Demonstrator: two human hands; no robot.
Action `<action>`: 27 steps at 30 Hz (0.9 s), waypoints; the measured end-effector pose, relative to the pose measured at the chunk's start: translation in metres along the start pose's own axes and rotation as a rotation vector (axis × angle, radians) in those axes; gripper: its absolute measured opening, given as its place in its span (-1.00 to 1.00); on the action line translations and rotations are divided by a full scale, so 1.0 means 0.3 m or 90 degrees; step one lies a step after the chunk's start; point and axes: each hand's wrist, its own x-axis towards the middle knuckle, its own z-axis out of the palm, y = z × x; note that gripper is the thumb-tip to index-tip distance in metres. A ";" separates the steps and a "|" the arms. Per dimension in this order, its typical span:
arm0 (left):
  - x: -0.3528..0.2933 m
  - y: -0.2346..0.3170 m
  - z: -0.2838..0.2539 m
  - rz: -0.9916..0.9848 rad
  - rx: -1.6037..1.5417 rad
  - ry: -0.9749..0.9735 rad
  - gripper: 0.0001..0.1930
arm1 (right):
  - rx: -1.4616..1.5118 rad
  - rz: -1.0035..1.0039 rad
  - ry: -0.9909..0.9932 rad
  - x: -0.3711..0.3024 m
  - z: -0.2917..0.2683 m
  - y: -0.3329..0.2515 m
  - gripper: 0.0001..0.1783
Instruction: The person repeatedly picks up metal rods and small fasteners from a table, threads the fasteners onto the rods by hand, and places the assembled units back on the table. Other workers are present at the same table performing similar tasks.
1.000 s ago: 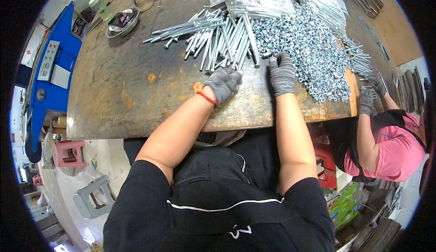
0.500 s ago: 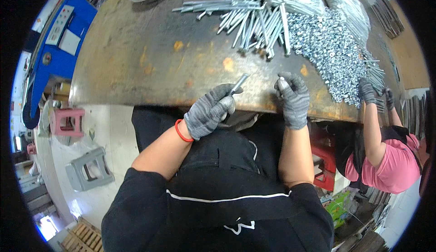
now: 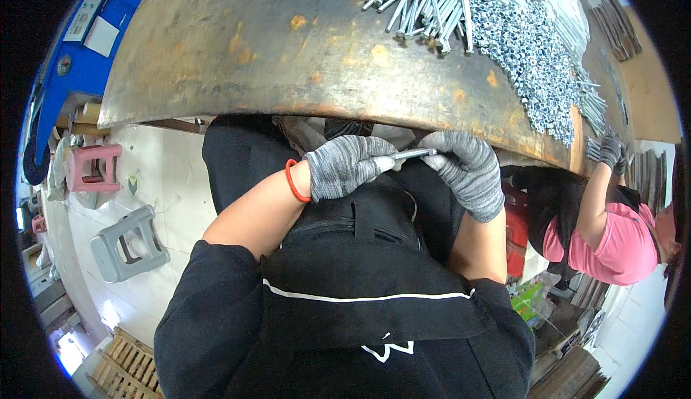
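My left hand [image 3: 353, 166], in a grey striped knit glove, is closed round a silver bolt [image 3: 415, 153] held level just off the table's near edge. The closed fingers of my right hand [image 3: 468, 172], gloved alike, meet the bolt's right end. There they pinch a small shiny piece that looks like a nut [image 3: 432, 152], mostly hidden by the glove. Long loose bolts [image 3: 432, 10] lie in a heap across the table, and a broad pile of silver nuts [image 3: 529, 61] spreads to their right.
The worn metal table [image 3: 273, 68] curves along in front of me. Clear plastic bags [image 3: 558, 3] lie behind the nuts. At the right, a co-worker in a pink top [image 3: 612, 244] has gloved hands at the table edge. Grey [image 3: 129, 244] and pink stools [image 3: 93, 169] stand on the left floor.
Both hands have come together and drawn back from over the table to just off its edge. The bolt has turned nearly level, and its end now meets my right fingers. The view has shifted.
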 end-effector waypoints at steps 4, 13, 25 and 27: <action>-0.005 -0.041 0.041 0.052 0.232 0.117 -0.73 | -0.107 0.086 -0.019 -0.018 0.035 0.038 -0.71; -0.002 -0.091 0.119 0.222 0.196 0.103 -0.78 | 0.682 0.294 0.234 -0.010 0.239 0.023 -0.17; -0.097 -0.194 0.026 0.004 0.078 0.000 -0.76 | -0.063 0.019 0.026 -0.113 0.238 0.078 -0.85; -0.066 -0.228 0.046 0.006 0.146 0.011 -0.75 | -0.114 0.050 0.033 -0.124 0.253 0.108 -0.86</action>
